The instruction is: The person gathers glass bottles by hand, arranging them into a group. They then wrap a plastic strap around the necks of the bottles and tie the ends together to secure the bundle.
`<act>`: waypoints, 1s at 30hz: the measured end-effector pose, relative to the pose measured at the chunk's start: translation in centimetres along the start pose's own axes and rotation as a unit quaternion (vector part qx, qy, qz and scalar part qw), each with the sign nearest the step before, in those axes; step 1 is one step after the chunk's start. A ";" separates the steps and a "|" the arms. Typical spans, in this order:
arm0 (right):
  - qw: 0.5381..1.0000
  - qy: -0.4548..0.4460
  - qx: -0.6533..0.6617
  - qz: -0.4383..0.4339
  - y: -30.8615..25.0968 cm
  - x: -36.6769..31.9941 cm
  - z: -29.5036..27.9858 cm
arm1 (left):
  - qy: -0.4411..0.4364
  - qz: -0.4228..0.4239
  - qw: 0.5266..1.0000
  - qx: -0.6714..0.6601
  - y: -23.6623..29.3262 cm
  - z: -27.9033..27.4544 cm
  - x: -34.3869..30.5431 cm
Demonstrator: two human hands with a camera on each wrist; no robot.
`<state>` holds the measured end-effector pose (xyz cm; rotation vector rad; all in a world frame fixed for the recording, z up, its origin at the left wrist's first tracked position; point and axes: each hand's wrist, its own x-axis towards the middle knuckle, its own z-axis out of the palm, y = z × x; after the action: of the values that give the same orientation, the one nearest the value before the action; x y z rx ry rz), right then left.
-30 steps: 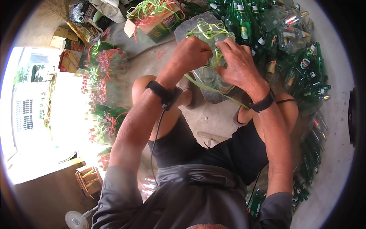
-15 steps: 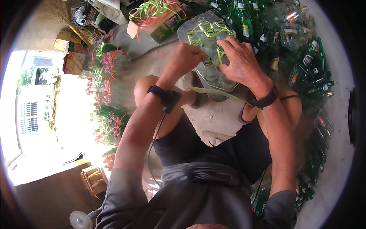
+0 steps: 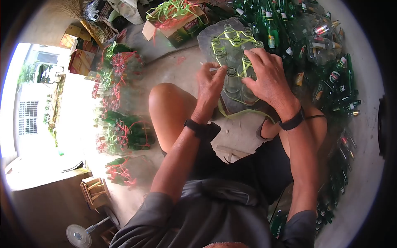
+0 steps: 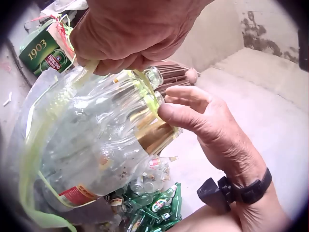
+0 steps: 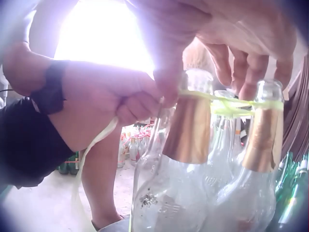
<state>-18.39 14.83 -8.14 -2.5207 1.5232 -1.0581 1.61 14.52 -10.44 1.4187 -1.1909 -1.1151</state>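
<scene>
Clear glass bottles (image 3: 232, 87) stand in a bundle, a yellow-green strap (image 3: 216, 48) looped round their necks. At the bundle's near left side the left hand (image 3: 211, 84) pinches the strap; in the right wrist view this hand (image 5: 130, 101) has curled fingers with a strap tail (image 5: 96, 140) hanging from them. The right hand (image 3: 271, 78) holds the bundle's right-hand necks between thumb and fingers. In the left wrist view the right hand's thumb (image 4: 181, 116) lies against the strapped necks; the left hand (image 4: 137, 34) hides part of the bundle top.
Green and clear bottles (image 3: 273, 37) are heaped along the right side. A carton (image 3: 182, 33) full of straps stands beyond the bundle. Tied bottle bundles (image 3: 124, 132) line the left, with a stool (image 3: 94, 192) and a fan (image 3: 78, 235) at lower left.
The left hand has turned and come nearer the body beside the front bottle, its wrist now lower. The strap tail hangs in a looser curve. The right hand stays at the same necks.
</scene>
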 end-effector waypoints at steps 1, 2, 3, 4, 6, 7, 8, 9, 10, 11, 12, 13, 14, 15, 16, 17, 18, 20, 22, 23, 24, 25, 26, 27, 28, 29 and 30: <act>1.000 0.008 -0.015 -0.001 -0.8 0.2 -0.8 | -0.002 0.002 1.000 0.000 -0.2 0.0 0.0; 1.000 0.006 -0.015 -0.008 -1.4 0.2 -1.5 | -0.005 0.004 1.000 -0.001 -0.5 0.2 0.0; 0.999 -0.032 -0.032 0.029 -1.9 0.1 -2.2 | 0.009 0.055 0.998 -0.040 -1.6 0.8 0.2; 0.994 -0.070 -0.050 0.068 -2.3 -0.1 -2.8 | 0.013 0.054 0.997 -0.044 -1.2 0.6 0.2; 0.995 -0.049 -0.085 0.032 -3.0 -0.3 -3.3 | -0.044 -0.021 0.999 -0.025 -0.6 0.0 0.3; 0.991 -0.087 -0.039 0.095 -3.0 -0.6 -3.0 | -0.041 -0.020 0.999 -0.028 -0.7 0.0 0.3; 0.979 -0.125 0.007 0.158 -2.9 -1.0 -2.5 | -0.043 -0.028 0.998 -0.039 -0.9 0.0 0.4; 0.980 -0.126 0.006 0.156 -2.6 -1.6 -1.9 | -0.045 -0.035 0.997 -0.050 -1.0 -0.1 0.4; 0.984 -0.112 -0.015 0.140 -2.3 -2.1 -1.1 | -0.044 -0.033 0.997 -0.052 -0.9 -0.1 0.4; 0.987 -0.099 -0.037 0.123 -2.1 -2.3 -0.7 | -0.049 -0.044 0.996 -0.057 -0.7 -0.2 0.4; 0.987 -0.099 -0.038 0.121 -2.1 -2.2 -0.8 | -0.054 -0.055 0.995 -0.063 -0.7 -0.2 0.2; 0.985 -0.106 -0.032 0.130 -2.1 -2.1 -0.9 | -0.053 -0.054 0.995 -0.065 -0.7 -0.1 0.1; 0.984 -0.113 -0.026 0.139 -2.0 -1.9 -1.0 | -0.049 -0.043 0.996 -0.061 -0.8 -0.1 0.1; 0.984 -0.114 -0.029 0.137 -2.0 -1.9 -1.0 | -0.045 -0.032 0.997 -0.057 -0.8 0.0 0.0; 0.985 -0.109 -0.025 0.134 -2.0 -1.9 -0.9 | -0.045 -0.031 0.997 -0.060 -0.9 0.1 -0.1; 0.985 -0.105 -0.021 0.132 -1.9 -1.9 -0.8 | -0.037 -0.020 0.998 -0.045 -0.9 0.2 -0.2; 0.986 -0.106 -0.022 0.130 -1.8 -1.8 -0.8 | -0.028 -0.009 0.999 -0.030 -1.0 0.3 -0.4; 0.985 -0.102 -0.026 0.135 -1.3 -1.8 -0.9 | -0.018 -0.013 0.999 -0.045 -1.3 0.9 -0.8; 0.986 -0.096 -0.030 0.134 -0.4 -1.7 -1.2 | -0.010 -0.019 0.998 -0.063 -1.4 1.9 -1.4; 0.987 -0.091 -0.033 0.132 0.1 -1.7 -1.3 | -0.002 -0.009 0.997 -0.073 -1.5 2.4 -1.7; 0.986 -0.094 -0.034 0.132 0.5 -1.6 -1.4 | 0.007 0.001 0.996 -0.084 -1.6 3.0 -2.0; 0.988 -0.081 -0.040 0.127 0.9 -1.6 -1.5 | 0.029 0.013 0.994 -0.102 -2.1 3.9 -2.3; 0.989 -0.066 -0.047 0.121 1.3 -1.4 -1.5 | 0.029 0.014 0.994 -0.104 -2.3 4.4 -2.5; 0.986 -0.077 -0.057 0.135 1.7 -1.2 -1.6 | 0.023 0.019 0.994 -0.102 -2.2 4.8 -2.9; 0.986 -0.081 -0.057 0.135 1.9 -1.0 -1.8 | 0.017 0.021 0.995 -0.100 -2.2 5.2 -3.3; 0.983 -0.083 -0.071 0.145 2.1 -0.6 -2.0 | 0.015 0.026 0.994 -0.108 -2.2 5.7 -3.5; 0.981 -0.085 -0.084 0.154 2.3 -0.4 -2.0 | 0.016 0.024 0.994 -0.109 -2.3 5.9 -3.6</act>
<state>-21.41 14.61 -7.56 -2.2926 1.9389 -0.6815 -4.26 17.64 -13.28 1.2304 -1.0418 -1.1464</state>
